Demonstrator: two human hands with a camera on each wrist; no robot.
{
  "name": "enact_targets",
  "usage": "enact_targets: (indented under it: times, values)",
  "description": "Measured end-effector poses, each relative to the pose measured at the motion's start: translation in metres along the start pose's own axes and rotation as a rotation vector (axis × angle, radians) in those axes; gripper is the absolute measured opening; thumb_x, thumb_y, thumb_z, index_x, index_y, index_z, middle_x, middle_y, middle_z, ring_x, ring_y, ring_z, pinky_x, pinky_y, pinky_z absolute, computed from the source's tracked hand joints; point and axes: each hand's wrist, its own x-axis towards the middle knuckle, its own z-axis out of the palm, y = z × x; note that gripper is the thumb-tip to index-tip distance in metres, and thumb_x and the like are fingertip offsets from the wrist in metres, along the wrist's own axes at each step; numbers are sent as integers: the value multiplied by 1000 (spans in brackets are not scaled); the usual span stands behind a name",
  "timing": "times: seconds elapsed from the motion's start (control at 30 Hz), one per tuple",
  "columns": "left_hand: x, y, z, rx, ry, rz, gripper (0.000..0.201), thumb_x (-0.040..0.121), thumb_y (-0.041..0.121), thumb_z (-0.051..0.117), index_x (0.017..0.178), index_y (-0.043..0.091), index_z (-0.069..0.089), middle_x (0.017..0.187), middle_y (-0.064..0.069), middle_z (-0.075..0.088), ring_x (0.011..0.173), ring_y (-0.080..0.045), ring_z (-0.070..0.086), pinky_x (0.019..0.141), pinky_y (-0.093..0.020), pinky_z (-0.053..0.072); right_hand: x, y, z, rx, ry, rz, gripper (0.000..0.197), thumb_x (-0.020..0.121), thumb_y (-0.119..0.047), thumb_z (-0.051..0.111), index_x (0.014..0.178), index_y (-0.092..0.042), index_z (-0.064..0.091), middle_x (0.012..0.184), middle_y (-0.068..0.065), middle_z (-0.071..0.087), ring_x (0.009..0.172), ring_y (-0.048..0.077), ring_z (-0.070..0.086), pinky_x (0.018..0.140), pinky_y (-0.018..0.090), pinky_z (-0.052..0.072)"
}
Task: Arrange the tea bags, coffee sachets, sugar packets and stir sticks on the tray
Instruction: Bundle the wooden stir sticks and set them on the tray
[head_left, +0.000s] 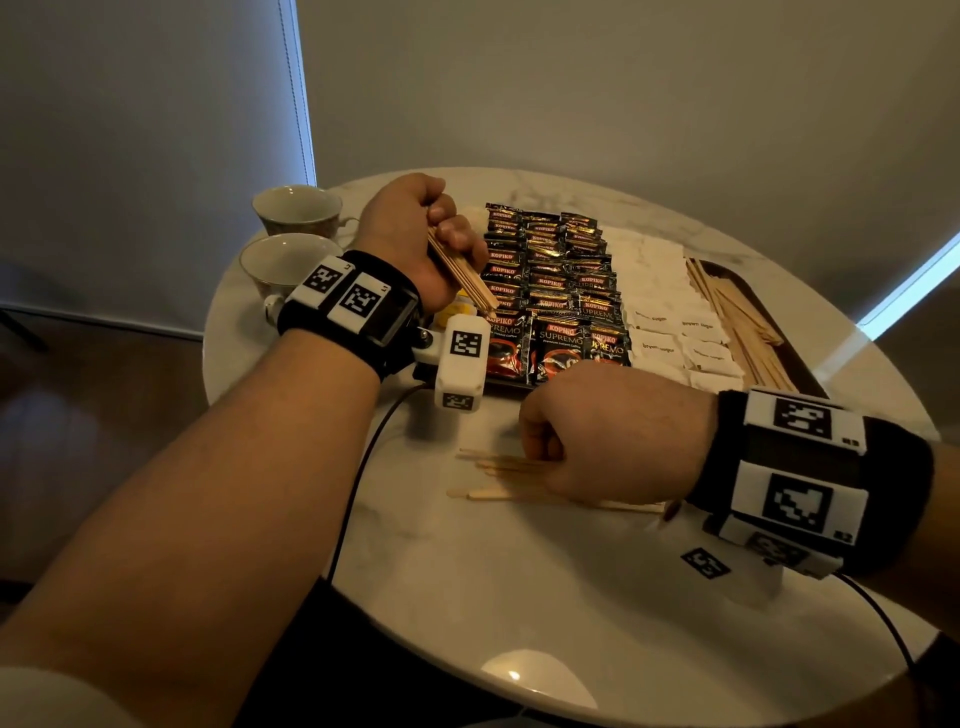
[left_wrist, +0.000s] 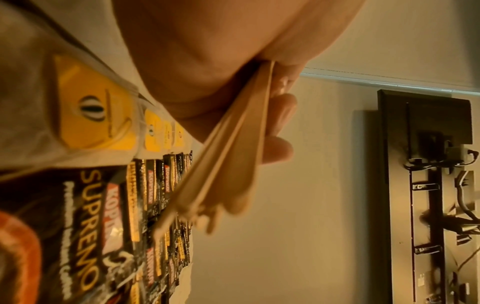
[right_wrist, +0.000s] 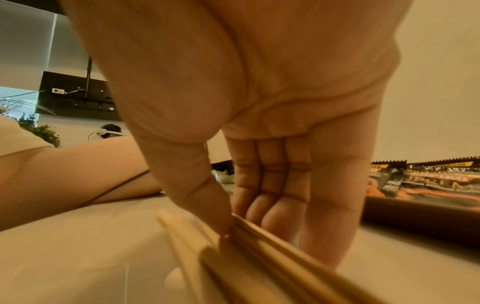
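My left hand (head_left: 415, 234) is raised over the tray's left side and grips a bundle of wooden stir sticks (head_left: 462, 275) (left_wrist: 223, 174). My right hand (head_left: 597, 431) is down on the table in front of the tray, thumb and fingers pinching at several loose stir sticks (head_left: 509, 467) (right_wrist: 259, 253). The dark tray (head_left: 769, 322) holds yellow-tagged tea bags (left_wrist: 91, 111), rows of black Kopiko coffee sachets (head_left: 550, 291), white sugar packets (head_left: 670, 322) and a pile of stir sticks (head_left: 737, 322) on its right side.
Two empty teacups (head_left: 291, 249) stand at the table's left edge, close to my left wrist. The round marble table (head_left: 519, 597) has bare surface in front of my hands. A black cable (head_left: 358, 467) runs across its left part.
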Motion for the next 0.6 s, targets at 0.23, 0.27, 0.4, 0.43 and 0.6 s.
enact_targets:
  times: [0.23,0.27,0.4,0.43,0.6]
  values:
    - [0,1,0,-10,8,7,47,104,28,47,59,18,39,56,3,32,43,-13,36,54,-26,45,-4,-1,-3,22,-37,-26,12,89,-38,71,100,-33,69,87,-17,62,77,-1,55,65,16,46]
    - [0,1,0,-11,11,10,47,104,28,48,59,19,39,56,4,32,43,-13,36,53,-26,44,-3,-2,-1,25,-43,-25,10,90,-37,71,100,-33,69,86,-17,61,77,-1,55,65,16,44]
    - [0,1,0,-18,8,4,46,104,28,48,59,19,40,56,4,33,44,-13,36,54,-26,44,3,-1,1,18,-20,-21,4,93,-33,67,96,-32,69,83,-17,61,76,1,56,67,18,46]
    - [-1,1,0,-19,7,3,46,104,28,48,59,19,40,56,4,33,44,-13,36,55,-26,44,4,-1,1,19,-11,-22,3,93,-33,67,95,-32,69,84,-17,62,77,2,57,69,19,48]
    - [-1,2,-1,-31,9,-8,47,104,30,48,59,19,40,55,4,33,43,-13,36,54,-25,43,7,0,-2,64,-36,-14,8,92,-29,67,99,-32,70,86,-16,62,80,2,58,74,21,52]
